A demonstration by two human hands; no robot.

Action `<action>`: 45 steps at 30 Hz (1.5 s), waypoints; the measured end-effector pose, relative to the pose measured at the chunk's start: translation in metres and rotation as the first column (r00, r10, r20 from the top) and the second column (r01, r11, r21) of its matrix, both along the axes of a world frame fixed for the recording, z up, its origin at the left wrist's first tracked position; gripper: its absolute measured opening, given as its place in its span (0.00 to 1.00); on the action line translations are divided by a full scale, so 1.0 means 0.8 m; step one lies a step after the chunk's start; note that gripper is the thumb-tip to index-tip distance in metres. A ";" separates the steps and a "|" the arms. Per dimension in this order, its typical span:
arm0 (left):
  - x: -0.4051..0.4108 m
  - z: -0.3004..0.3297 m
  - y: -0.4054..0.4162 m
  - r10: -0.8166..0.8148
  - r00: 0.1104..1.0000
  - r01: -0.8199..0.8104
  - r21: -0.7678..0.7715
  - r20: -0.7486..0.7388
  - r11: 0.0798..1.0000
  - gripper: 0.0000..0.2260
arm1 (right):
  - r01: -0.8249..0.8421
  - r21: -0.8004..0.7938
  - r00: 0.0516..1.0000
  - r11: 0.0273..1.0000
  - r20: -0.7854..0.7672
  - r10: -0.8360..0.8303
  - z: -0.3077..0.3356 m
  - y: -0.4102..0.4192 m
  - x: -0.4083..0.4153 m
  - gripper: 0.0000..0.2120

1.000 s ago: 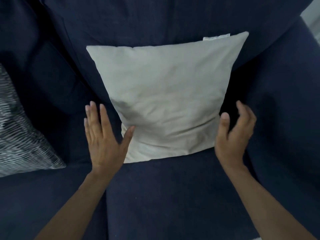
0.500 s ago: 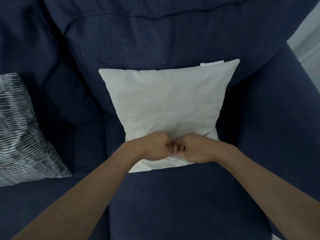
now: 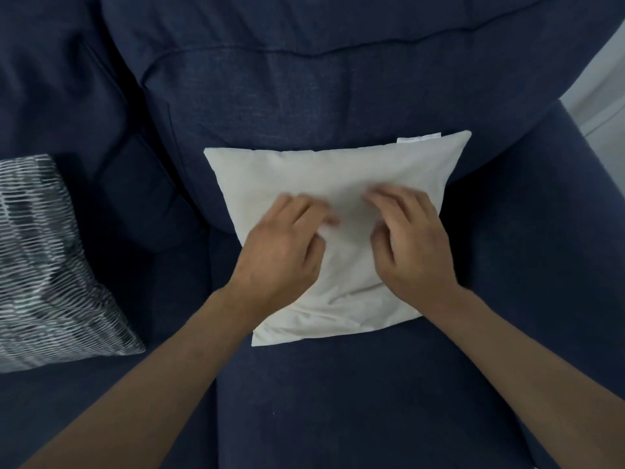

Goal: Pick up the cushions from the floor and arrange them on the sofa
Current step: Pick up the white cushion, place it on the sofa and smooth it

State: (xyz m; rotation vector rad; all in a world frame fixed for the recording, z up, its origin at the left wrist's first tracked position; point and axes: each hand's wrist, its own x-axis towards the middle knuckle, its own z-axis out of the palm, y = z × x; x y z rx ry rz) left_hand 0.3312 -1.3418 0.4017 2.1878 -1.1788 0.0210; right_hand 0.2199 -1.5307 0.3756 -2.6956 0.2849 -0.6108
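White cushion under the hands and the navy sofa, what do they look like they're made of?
White cushion: plain matte woven fabric, probably cotton, which creases softly over a yielding fill. Sofa: navy upholstery with a visible coarse weave, matte, likely a linen-look textile.

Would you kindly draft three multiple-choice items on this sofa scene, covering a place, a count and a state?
1. Where is the plain cream square cushion?
A. on the floor
B. propped against the navy fabric sofa back
C. on the armrest

2. How many cushions show?
A. two
B. four
C. five

3. What are the hands doing?
A. hanging clear
B. gripping the black-and-white patterned cushion
C. resting on the cream cushion

Answers: 1 B, it leans on the backrest; 2 A, cream and patterned; 3 C, left hand and right hand lie on it, fingers loosely spread.
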 end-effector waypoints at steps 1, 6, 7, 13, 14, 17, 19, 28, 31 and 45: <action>0.008 -0.004 -0.011 0.004 0.987 -0.002 -0.009 0.159 1.000 0.18 | -0.045 -0.053 0.999 0.998 0.009 0.046 -0.002 0.001 0.016 0.26; 0.063 -0.049 -0.007 -0.006 0.964 -0.105 0.402 0.265 0.910 0.33 | -0.121 -0.297 0.978 0.947 -0.197 0.063 -0.033 -0.022 0.055 0.31; 0.074 -0.056 0.009 0.014 0.962 -0.136 0.438 0.271 0.889 0.35 | -0.104 -0.299 0.974 0.949 -0.226 0.035 -0.037 -0.032 0.052 0.32; 0.097 -0.038 0.081 0.328 0.935 -0.354 0.294 0.136 0.888 0.32 | 0.188 -0.132 0.961 0.973 -0.182 -0.210 -0.007 -0.068 0.019 0.30; 0.096 -0.028 0.082 0.350 0.918 -0.385 0.204 0.186 0.900 0.28 | 0.182 -0.169 0.972 0.969 -0.121 -0.203 0.002 -0.070 0.019 0.26; 0.113 -0.001 0.070 0.485 0.866 -0.497 0.118 0.121 0.860 0.18 | 0.202 -0.218 0.970 0.955 -0.089 -0.225 0.032 -0.087 0.034 0.18; 0.132 0.008 0.061 0.566 0.822 -0.544 0.202 -0.065 0.814 0.19 | 0.276 -0.162 0.934 0.947 -0.186 -0.304 0.055 -0.109 0.047 0.18; 0.142 0.024 0.027 0.060 0.967 -0.158 0.401 0.247 0.902 0.18 | -0.243 -0.250 0.893 0.937 -0.435 0.116 0.076 -0.134 0.075 0.16; 0.142 0.040 0.012 -0.005 0.953 -0.172 0.559 0.301 0.811 0.16 | -0.239 -0.096 0.834 0.966 -0.530 0.154 0.076 -0.126 0.079 0.12; 0.140 0.054 0.010 0.197 0.948 -0.271 0.310 0.249 0.912 0.10 | -0.102 -0.136 0.914 0.985 -0.405 0.039 0.114 -0.128 0.090 0.08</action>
